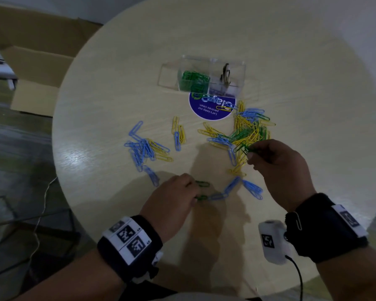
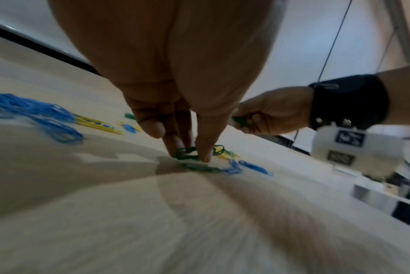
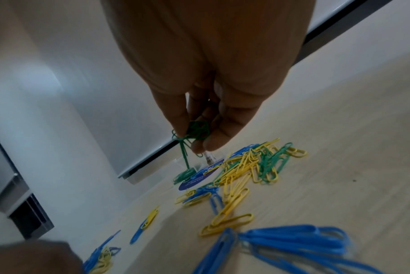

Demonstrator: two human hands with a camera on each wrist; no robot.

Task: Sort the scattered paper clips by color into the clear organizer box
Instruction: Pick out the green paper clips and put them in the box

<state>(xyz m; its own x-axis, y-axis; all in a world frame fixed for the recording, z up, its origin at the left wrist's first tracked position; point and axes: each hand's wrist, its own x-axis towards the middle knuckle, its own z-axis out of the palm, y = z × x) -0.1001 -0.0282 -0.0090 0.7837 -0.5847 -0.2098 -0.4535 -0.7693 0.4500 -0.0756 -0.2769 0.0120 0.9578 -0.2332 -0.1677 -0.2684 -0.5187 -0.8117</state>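
The clear organizer box [image 1: 169, 77] stands at the far middle of the round table, with green clips [image 1: 194, 80] in one compartment. My right hand [image 1: 250, 152] is raised over the near edge of a mixed green, yellow and blue pile [image 1: 248, 127] and pinches a small bunch of green clips [image 3: 194, 131]. My left hand [image 1: 193, 191] is down at the table's near side, thumb and fingers pinching one green clip [image 2: 187, 153] that lies on the surface. A second green clip [image 2: 201, 167] lies just nearer, touching a blue one [image 1: 217, 196].
A mostly blue pile with some yellow [image 1: 141, 151] lies at the left, and a few loose clips [image 1: 178, 133] in the middle. A round purple sticker [image 1: 212, 106] sits in front of the box. A small dark upright object [image 1: 226, 73] stands in another compartment. Cardboard [image 1: 37, 68] lies beyond the table's left edge.
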